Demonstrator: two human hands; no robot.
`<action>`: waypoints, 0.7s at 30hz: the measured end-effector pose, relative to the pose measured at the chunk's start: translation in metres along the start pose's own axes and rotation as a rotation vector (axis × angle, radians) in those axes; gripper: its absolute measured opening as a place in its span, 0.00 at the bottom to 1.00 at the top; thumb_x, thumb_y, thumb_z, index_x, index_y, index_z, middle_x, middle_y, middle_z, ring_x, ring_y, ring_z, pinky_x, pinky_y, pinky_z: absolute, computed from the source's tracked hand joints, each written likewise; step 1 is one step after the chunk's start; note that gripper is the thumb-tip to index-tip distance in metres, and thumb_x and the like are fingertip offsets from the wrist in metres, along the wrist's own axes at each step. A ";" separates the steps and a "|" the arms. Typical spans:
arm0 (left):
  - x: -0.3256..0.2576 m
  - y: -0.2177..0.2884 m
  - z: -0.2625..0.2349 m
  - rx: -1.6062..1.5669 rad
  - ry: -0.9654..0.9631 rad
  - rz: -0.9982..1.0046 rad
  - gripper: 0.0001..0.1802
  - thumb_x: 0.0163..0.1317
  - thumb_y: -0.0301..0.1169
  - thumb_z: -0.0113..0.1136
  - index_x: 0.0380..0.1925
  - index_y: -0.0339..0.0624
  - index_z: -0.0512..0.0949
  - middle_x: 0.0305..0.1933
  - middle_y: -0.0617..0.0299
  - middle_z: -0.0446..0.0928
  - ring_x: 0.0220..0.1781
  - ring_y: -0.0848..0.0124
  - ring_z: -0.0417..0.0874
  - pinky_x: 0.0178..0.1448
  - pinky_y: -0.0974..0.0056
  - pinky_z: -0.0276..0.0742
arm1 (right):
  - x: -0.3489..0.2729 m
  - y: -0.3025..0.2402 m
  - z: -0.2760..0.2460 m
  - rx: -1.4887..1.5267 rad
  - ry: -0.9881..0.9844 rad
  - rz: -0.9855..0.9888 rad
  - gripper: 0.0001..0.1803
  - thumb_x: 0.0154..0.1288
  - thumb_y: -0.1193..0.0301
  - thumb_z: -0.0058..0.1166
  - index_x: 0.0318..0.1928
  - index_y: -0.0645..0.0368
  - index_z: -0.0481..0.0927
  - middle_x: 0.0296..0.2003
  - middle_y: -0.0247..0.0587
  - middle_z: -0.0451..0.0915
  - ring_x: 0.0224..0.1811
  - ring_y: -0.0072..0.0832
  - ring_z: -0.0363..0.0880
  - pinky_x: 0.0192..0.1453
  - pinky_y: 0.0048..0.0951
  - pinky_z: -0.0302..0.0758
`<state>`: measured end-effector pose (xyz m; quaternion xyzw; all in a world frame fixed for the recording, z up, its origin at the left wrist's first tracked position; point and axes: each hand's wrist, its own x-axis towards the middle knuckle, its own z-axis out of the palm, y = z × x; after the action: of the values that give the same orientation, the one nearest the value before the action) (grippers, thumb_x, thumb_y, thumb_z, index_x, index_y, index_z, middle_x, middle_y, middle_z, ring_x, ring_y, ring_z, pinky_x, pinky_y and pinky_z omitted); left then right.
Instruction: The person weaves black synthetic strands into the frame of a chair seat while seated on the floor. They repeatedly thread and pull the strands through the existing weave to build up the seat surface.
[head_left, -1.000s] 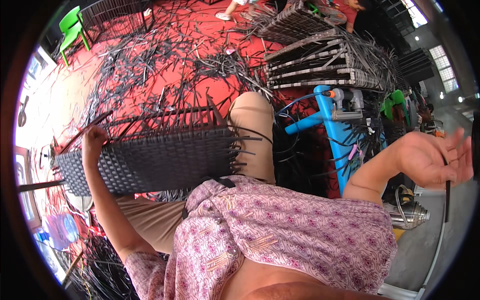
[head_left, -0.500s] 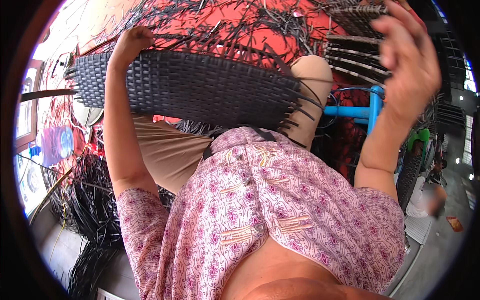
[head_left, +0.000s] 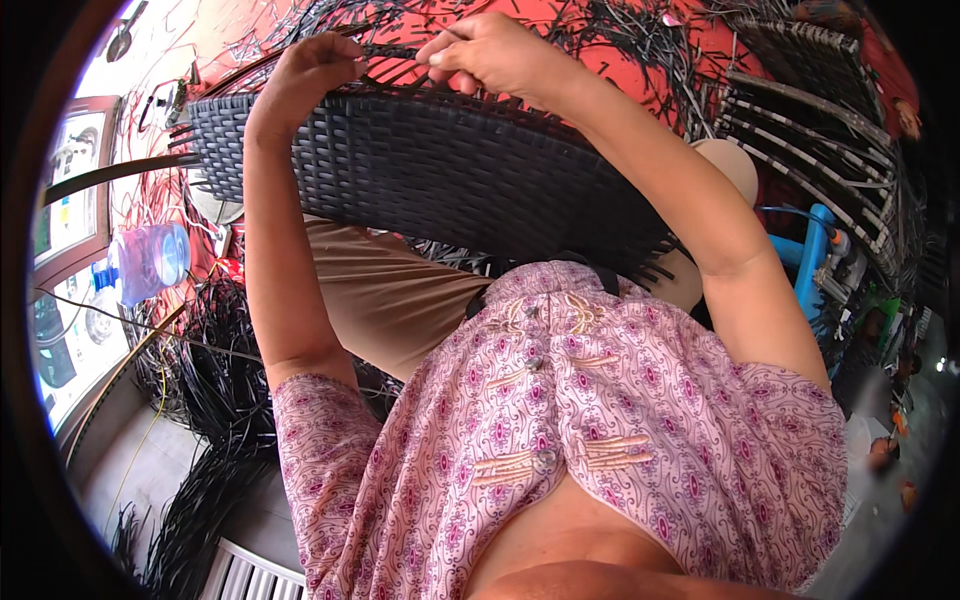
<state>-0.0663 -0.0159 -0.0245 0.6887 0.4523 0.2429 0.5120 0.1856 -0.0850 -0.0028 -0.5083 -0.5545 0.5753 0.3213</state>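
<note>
A black woven panel [head_left: 440, 170] lies across my lap, with loose strip ends fringing its far edge and right end. At that far edge my left hand [head_left: 310, 80] is closed in a pinch on a dark flat strip [head_left: 388, 58]; its fingertips partly hide the strip. Just to its right, my right hand [head_left: 505, 60] pinches the same or a neighbouring strip between thumb and fingers; I cannot tell which. A small gap separates the two hands, and loose strips poke up beneath them.
Black strips litter the red floor [head_left: 585, 68] beyond the panel. Woven frames [head_left: 810, 130] and a blue stand [head_left: 812, 260] are at the right. A strip bundle [head_left: 235, 370] and a clear blue-tinted bottle [head_left: 150, 262] lie at the left. Other people are at the far right.
My right hand has come from the upper right, raised and open, to the panel's far edge beside my left hand. The whole view has shifted, with the panel now further right.
</note>
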 end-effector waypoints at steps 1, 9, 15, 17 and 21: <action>-0.003 0.009 0.000 -0.083 0.021 -0.051 0.09 0.56 0.27 0.63 0.36 0.38 0.80 0.30 0.70 0.78 0.32 0.80 0.75 0.38 0.72 0.70 | 0.011 0.003 0.008 0.013 -0.011 -0.003 0.12 0.58 0.73 0.55 0.41 0.67 0.82 0.32 0.41 0.83 0.21 0.20 0.76 0.28 0.23 0.74; -0.003 0.002 -0.018 -0.358 0.027 -0.143 0.11 0.58 0.29 0.65 0.41 0.42 0.79 0.29 0.75 0.76 0.23 0.87 0.66 0.26 0.78 0.55 | 0.060 0.013 0.051 0.132 -0.101 -0.024 0.13 0.65 0.64 0.58 0.42 0.62 0.82 0.31 0.32 0.81 0.21 0.13 0.71 0.21 0.16 0.67; -0.009 0.004 -0.018 -0.237 0.084 -0.081 0.08 0.60 0.29 0.64 0.39 0.40 0.80 0.30 0.74 0.77 0.25 0.86 0.67 0.29 0.77 0.60 | 0.061 0.011 0.058 0.389 -0.075 0.091 0.09 0.65 0.65 0.60 0.31 0.56 0.80 0.25 0.27 0.77 0.18 0.10 0.65 0.17 0.14 0.54; -0.004 0.007 -0.018 -0.148 0.123 -0.036 0.08 0.60 0.29 0.63 0.39 0.40 0.80 0.31 0.73 0.77 0.28 0.85 0.69 0.32 0.76 0.63 | 0.067 0.020 0.053 0.528 -0.073 0.149 0.09 0.64 0.66 0.61 0.30 0.56 0.80 0.24 0.28 0.77 0.18 0.10 0.65 0.17 0.14 0.55; 0.011 -0.019 -0.030 0.076 -0.057 0.036 0.09 0.59 0.26 0.62 0.39 0.38 0.80 0.31 0.70 0.78 0.33 0.82 0.73 0.37 0.74 0.70 | 0.074 0.025 0.053 0.463 -0.013 0.243 0.06 0.58 0.71 0.64 0.30 0.60 0.82 0.25 0.33 0.79 0.17 0.12 0.65 0.16 0.15 0.55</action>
<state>-0.0926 0.0093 -0.0328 0.7223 0.4341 0.2151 0.4936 0.1204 -0.0371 -0.0507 -0.4803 -0.3452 0.7245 0.3539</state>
